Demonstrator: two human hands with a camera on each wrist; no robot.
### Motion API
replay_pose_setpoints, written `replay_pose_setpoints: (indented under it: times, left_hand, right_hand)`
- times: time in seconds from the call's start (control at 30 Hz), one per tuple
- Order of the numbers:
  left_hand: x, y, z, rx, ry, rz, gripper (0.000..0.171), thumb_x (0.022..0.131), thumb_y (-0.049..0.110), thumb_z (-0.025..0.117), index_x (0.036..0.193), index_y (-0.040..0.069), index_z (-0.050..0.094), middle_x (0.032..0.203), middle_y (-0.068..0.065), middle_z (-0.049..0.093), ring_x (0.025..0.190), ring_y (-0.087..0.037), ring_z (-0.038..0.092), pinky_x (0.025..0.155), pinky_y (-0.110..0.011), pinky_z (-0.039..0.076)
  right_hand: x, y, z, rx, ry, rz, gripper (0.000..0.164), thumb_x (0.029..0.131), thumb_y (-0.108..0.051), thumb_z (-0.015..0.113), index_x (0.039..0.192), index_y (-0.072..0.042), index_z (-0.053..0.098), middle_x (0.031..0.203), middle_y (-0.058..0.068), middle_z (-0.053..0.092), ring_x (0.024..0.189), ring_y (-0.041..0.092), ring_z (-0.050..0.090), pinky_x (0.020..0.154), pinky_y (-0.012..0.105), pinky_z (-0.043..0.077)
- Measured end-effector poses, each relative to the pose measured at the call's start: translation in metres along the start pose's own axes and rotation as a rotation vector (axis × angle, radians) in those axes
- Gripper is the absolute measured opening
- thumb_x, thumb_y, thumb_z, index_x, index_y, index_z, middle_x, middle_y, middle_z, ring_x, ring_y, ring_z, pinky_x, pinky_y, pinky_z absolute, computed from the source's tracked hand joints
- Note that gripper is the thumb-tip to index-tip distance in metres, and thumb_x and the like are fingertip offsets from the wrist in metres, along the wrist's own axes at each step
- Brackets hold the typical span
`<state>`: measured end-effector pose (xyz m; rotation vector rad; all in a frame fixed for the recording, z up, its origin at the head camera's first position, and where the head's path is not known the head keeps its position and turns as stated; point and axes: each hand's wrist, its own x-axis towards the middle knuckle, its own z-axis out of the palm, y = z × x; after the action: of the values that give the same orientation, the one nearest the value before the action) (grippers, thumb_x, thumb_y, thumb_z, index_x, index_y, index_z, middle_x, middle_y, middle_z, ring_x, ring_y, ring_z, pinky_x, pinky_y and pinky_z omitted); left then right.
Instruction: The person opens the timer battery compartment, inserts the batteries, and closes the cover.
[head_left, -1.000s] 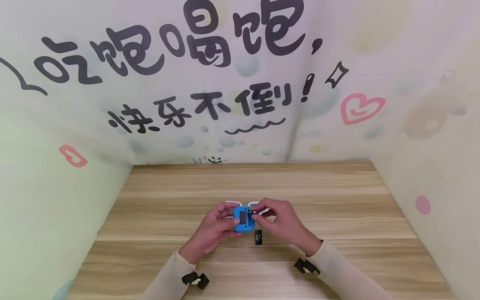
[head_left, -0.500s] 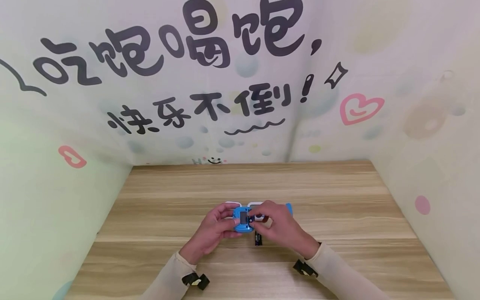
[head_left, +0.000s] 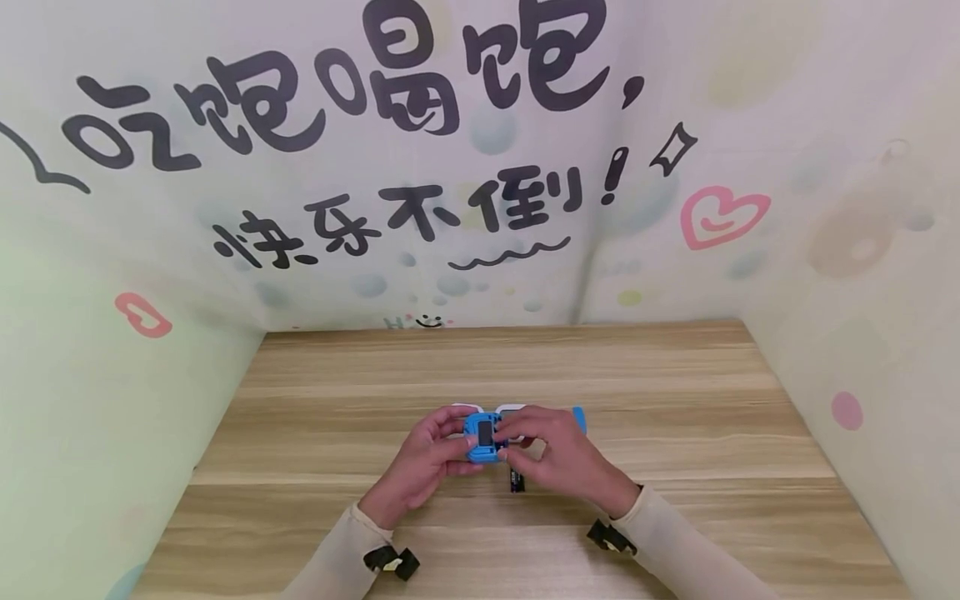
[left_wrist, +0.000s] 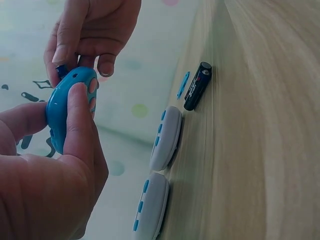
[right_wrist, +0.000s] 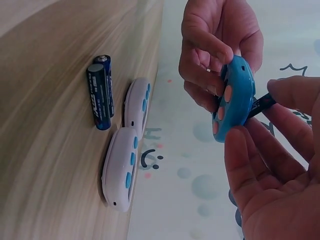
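Note:
A small blue handheld device (right_wrist: 237, 100) with pink buttons is held up off the table in my left hand (head_left: 423, 458), thumb on one face and fingers round its edges. Its back, with a dark panel (head_left: 486, 432), faces up in the head view. My right hand (head_left: 558, 442) pinches a dark battery (right_wrist: 261, 104) against that back side. One end of this battery stands tilted out of the device in the right wrist view; how deep the other end sits is hidden. On the table below lie two more dark batteries (right_wrist: 98, 95), side by side.
Two white devices (left_wrist: 166, 137) with blue buttons lie behind the hands, mostly covered by them in the head view. A thin blue piece (head_left: 579, 418) lies right of them. Walls stand around the wooden table (head_left: 337, 367).
My right hand has moved slightly left and down with the battery, from beside the blue device onto it. Its fingers have spread a little. My left hand stays nearly still.

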<state>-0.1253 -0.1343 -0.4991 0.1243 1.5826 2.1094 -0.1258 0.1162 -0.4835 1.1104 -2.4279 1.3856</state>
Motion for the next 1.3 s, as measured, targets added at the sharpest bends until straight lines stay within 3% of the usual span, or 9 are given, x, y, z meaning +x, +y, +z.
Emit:
replay_pose_setpoints:
  times: [0.47,0.67,0.83,1.13,1.3]
  left_hand:
    - [0.000,0.001,0.002,-0.018,-0.021,-0.004,0.057,0.103,0.004,0.066,0.153,-0.003,0.040,0.126,-0.008,0.060,0.103,-0.020,0.072,0.087,-0.039,0.068]
    - [0.001,0.002,0.004,-0.026,-0.021,-0.007,0.056,0.102,0.005,0.067,0.152,-0.002,0.042,0.128,-0.010,0.060,0.107,-0.022,0.072,0.088,-0.040,0.068]
    - [0.002,0.003,0.005,-0.028,-0.014,-0.016,0.058,0.102,0.006,0.067,0.153,-0.001,0.042,0.129,-0.011,0.059,0.107,-0.023,0.072,0.087,-0.039,0.068]
    - [0.001,0.003,0.007,-0.018,-0.021,-0.013,0.062,0.101,0.006,0.068,0.155,-0.006,0.039,0.126,-0.009,0.059,0.102,-0.021,0.073,0.087,-0.038,0.068]
    - [0.002,0.002,0.006,-0.011,-0.035,0.003,0.061,0.101,0.004,0.067,0.154,-0.009,0.039,0.125,-0.010,0.060,0.102,-0.020,0.072,0.087,-0.038,0.068]
  right_hand:
    - [-0.001,0.001,-0.002,-0.033,-0.022,0.068,0.019,0.093,-0.015,0.082,0.111,-0.010,0.082,0.119,0.003,0.077,0.101,0.014,0.075,0.075,0.026,0.067]
    - [0.000,0.000,-0.006,0.014,-0.015,0.123,0.032,0.092,-0.017,0.084,0.122,-0.011,0.077,0.130,0.004,0.072,0.109,0.017,0.073,0.076,0.031,0.068]
    - [0.000,0.001,-0.010,0.037,-0.055,0.166,0.045,0.094,-0.022,0.082,0.136,-0.009,0.070,0.140,0.008,0.067,0.114,0.020,0.071,0.079,0.029,0.068]
    - [-0.001,0.003,-0.010,0.111,-0.100,0.212,0.049,0.097,-0.023,0.078,0.139,-0.001,0.066,0.134,0.015,0.072,0.098,0.017,0.077,0.085,0.038,0.068]
    - [-0.001,0.003,-0.008,0.105,-0.085,0.214,0.047,0.097,-0.019,0.078,0.137,0.000,0.067,0.131,0.014,0.073,0.096,0.011,0.075,0.086,0.035,0.068]
